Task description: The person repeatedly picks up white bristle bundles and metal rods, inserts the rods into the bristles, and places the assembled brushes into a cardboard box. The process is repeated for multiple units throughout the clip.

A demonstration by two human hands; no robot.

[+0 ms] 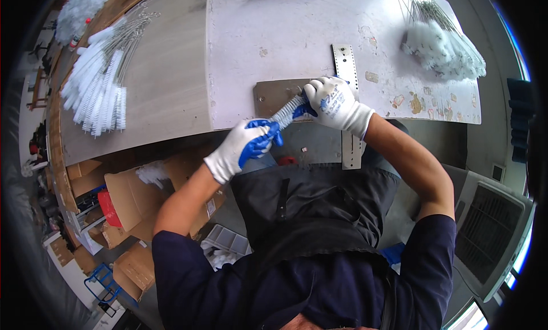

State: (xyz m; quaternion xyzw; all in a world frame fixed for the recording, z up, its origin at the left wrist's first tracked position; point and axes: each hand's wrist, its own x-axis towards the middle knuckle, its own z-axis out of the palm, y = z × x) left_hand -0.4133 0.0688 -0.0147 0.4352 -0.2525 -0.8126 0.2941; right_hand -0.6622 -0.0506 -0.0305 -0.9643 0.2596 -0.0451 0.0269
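Both my hands wear white gloves with blue palms. Between them a bottle brush with pale bristles slants over the table's front edge. My left hand is closed round its lower left end. At the upper right end, my right hand grips it with bent fingers, hiding whatever lies beneath. Just behind the brush a brown metal plate lies on the table, and a perforated metal strip runs past my right hand and out over the edge.
Finished-looking white brushes with wire stems lie fanned at the table's left. A bundle of fluffy white brushes sits at the far right. Open cardboard boxes stand below on the left, near a grey divided tray. A grey vented machine stands at the right.
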